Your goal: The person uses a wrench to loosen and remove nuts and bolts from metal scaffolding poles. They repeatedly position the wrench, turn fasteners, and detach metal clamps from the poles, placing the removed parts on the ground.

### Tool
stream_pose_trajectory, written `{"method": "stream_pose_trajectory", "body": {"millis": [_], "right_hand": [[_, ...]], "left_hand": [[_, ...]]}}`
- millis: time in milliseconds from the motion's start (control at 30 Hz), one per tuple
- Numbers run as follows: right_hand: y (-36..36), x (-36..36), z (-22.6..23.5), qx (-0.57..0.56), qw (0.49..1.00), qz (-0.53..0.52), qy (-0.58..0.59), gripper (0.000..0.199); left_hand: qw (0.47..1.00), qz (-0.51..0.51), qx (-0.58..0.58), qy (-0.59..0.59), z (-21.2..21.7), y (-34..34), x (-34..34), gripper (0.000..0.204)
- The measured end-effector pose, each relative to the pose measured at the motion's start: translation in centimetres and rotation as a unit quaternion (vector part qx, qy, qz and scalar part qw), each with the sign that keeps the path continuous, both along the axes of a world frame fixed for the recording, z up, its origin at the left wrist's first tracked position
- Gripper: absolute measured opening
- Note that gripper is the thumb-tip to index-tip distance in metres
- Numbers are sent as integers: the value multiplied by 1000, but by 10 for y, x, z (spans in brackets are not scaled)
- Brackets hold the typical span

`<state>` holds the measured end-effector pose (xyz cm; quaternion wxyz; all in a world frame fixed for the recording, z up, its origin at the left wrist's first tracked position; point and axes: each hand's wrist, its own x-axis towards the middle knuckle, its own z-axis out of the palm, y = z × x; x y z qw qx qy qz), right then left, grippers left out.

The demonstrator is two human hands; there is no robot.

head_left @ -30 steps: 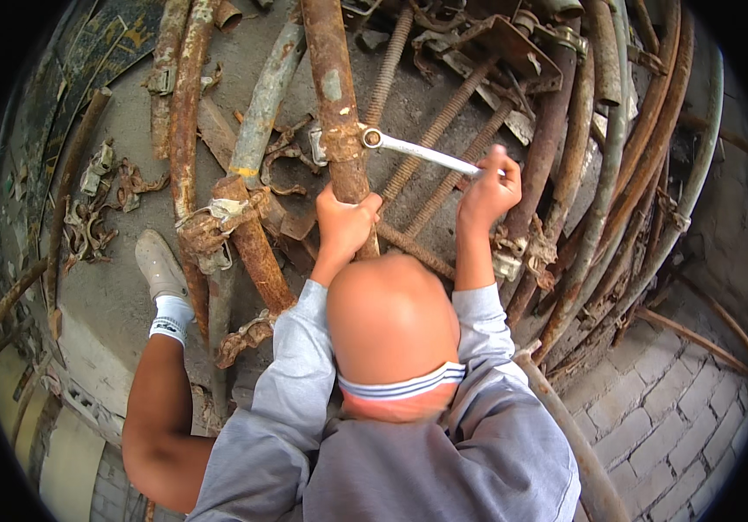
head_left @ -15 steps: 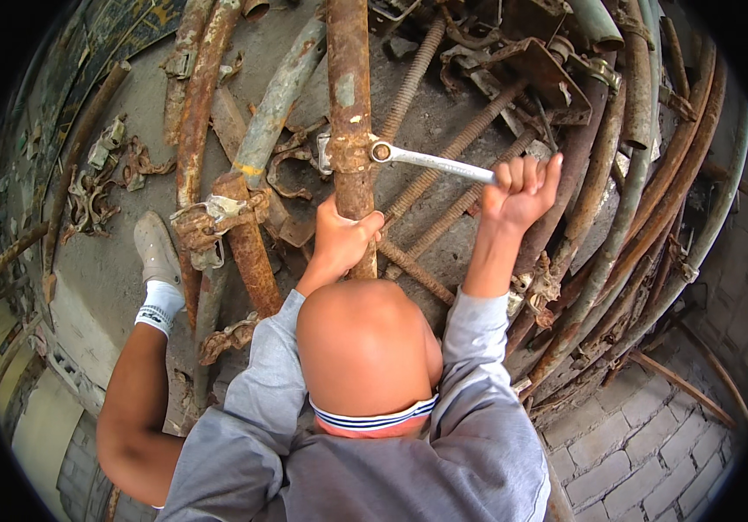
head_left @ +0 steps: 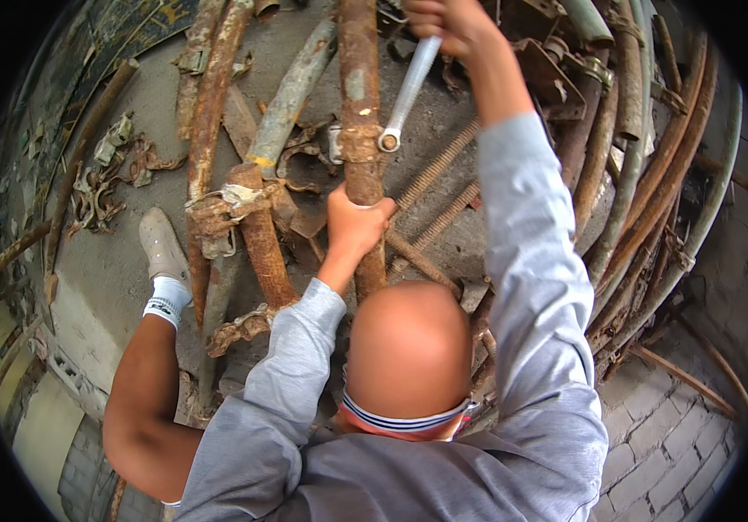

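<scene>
— What are the hands gripping?
— The left hand (head_left: 355, 228) clenches the rusty pipe (head_left: 358, 87) just below its clamp (head_left: 358, 143); the right hand (head_left: 443, 24) grasps the wrench (head_left: 407, 91) handle.
— Anything crowding them?
— Threaded rods (head_left: 443, 187) beside, rusty tubes (head_left: 217, 113) all around.

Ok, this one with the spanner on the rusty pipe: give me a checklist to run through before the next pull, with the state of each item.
1. Spanner head seated on the clamp bolt: ok, its ring end sits at the clamp's right side.
2. Right hand gripping the far end of the spanner handle: ok, fist closed round it at the top edge.
3. Left hand steadying the rusty pipe: ok, wrapped round it below the clamp.
4. Bolt loose or tight: cannot tell.
5. Footing: cannot tell; one pale shoe rests among scrap pipes, the other foot is hidden.
6. Hand protection: not ok, both hands are bare on rusty metal.
</scene>
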<state>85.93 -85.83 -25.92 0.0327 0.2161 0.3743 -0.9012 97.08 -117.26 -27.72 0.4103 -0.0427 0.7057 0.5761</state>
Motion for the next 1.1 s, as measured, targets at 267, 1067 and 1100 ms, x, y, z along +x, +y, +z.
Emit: {"method": "stream_pose_trajectory", "body": {"millis": [267, 1067, 1100], "right_hand": [[-54, -75, 6, 142, 974, 169, -54, 42], [-151, -56, 19, 748, 659, -55, -58, 24], [-171, -62, 0, 791, 611, -22, -2, 21]], "left_hand": [[999, -29, -14, 24, -6, 0, -3, 17], [1000, -14, -9, 21, -8, 0, 4, 20], [999, -15, -7, 36, -10, 6, 6, 20]]}}
